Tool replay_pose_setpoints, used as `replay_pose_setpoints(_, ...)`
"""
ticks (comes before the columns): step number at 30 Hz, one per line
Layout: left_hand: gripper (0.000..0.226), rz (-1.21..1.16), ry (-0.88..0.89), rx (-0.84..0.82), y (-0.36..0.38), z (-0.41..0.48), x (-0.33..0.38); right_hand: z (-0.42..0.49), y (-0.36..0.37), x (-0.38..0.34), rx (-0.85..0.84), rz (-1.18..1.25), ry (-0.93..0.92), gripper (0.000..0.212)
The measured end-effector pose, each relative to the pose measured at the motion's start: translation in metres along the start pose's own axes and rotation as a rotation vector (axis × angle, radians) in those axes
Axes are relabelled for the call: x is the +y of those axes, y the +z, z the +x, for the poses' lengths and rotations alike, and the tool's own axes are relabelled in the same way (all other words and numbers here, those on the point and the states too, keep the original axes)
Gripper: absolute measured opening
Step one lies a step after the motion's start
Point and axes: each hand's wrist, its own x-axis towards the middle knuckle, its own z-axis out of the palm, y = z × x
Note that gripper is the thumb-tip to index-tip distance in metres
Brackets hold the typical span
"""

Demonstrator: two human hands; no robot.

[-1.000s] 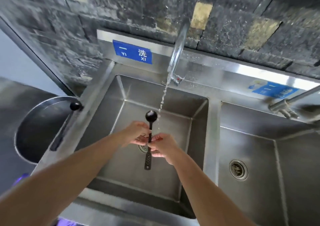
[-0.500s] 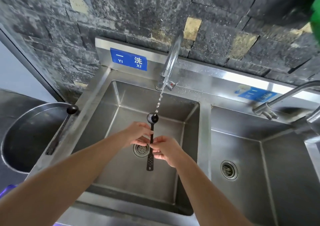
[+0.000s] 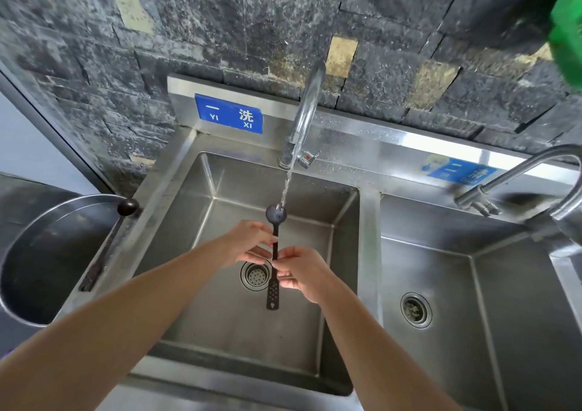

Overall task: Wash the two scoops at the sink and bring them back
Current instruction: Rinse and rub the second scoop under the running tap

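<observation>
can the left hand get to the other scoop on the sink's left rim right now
Probably not yet: the left hand and right hand both grip the scoop under the water. Otherwise the rim scoop lies unobstructed.

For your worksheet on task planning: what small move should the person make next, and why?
Probably rub or turn the scoop under the water stream, since water already hits its bowl while both the left hand and right hand hold its handle; the second scoop waits on the sink rim.
</observation>
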Motion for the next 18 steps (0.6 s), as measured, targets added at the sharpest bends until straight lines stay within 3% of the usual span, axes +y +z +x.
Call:
replay_pose_setpoints(10,0.023,-0.381,0.044,0.003,-0.002,0.012,0.021,-0.001,-0.004,-0.015,-0.034,0.073,-0.076,0.014)
replay_pose_setpoints(18,0.026,-0.258,-0.043,0.060,0.018,0.017,0.050,0.002,-0.023,-0.021,-0.010,0.035,-0.101,0.013)
